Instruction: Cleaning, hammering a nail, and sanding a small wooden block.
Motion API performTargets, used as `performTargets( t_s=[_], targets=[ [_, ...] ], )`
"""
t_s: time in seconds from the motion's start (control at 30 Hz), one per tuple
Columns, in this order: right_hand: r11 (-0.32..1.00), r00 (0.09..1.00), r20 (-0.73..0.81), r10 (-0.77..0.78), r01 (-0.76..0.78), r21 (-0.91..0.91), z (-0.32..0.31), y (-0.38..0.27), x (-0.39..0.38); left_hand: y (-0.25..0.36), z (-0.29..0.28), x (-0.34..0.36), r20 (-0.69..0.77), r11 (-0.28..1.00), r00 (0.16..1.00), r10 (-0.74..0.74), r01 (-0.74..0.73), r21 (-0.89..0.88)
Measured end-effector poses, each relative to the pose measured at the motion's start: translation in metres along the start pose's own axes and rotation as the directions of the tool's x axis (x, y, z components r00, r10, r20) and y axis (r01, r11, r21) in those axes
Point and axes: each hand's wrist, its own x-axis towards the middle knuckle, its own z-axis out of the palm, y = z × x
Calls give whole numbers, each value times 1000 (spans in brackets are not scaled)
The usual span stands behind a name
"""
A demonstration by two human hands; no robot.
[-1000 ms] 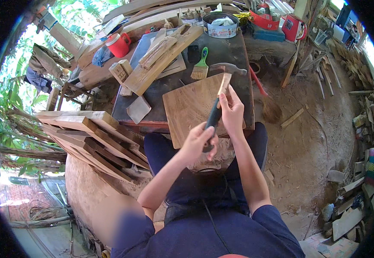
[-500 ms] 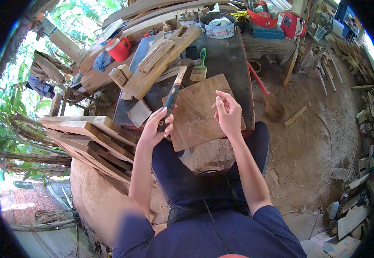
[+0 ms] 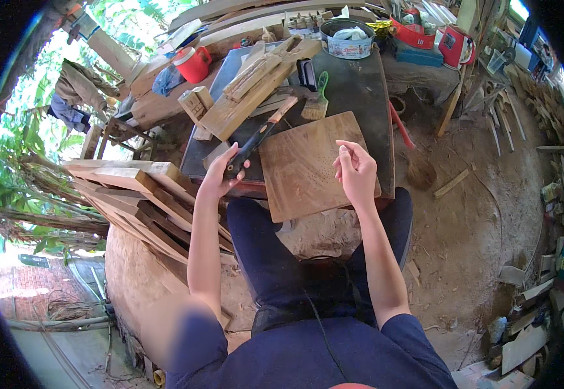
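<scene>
My left hand [image 3: 220, 173] grips the black handle of a hammer [image 3: 256, 141], which points away to the upper right over the dark table. Its handle shows bare wood toward the far end. Over the right part of a square brown wooden board [image 3: 295, 175], my right hand [image 3: 358, 174] is closed, thumb against curled fingers; what it pinches, if anything, is too small to make out. Many small dark dots mark the board's middle. The board lies at the table's near edge, partly overhanging toward my lap. Just beyond it rests a green-handled brush [image 3: 316, 104].
Rough timber pieces [image 3: 249, 94] lie on the table's left side. At the back stand a round tub [image 3: 348, 45] and a red jug [image 3: 192, 65]. Stacked planks [image 3: 146, 194] lean at my left. A broom [image 3: 420, 170] stands right of the table [image 3: 359, 84].
My left hand has moved left, and the hammer has tilted lower toward the right. The right hand stays closed over the board. The whole view has shifted slightly.
</scene>
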Motion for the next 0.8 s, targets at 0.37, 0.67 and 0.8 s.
performTargets(
  t_s=[0.37, 0.67, 0.8],
  targets=[
    [1000, 1000, 4, -13, 13, -10, 1, 2, 0, -23, -19, 15, -278, 686, 790, 546, -230, 690],
    [1000, 1000, -12, -15, 15, 1, -2, 4, 1, -23, -5, 16, -210, 320, 576, 790, -96, 942],
    [1000, 1000, 0, -9, 9, -7, -4, 4, 1, -14, -10, 24, -265, 287, 675, 688, 83, 954]
  ],
)
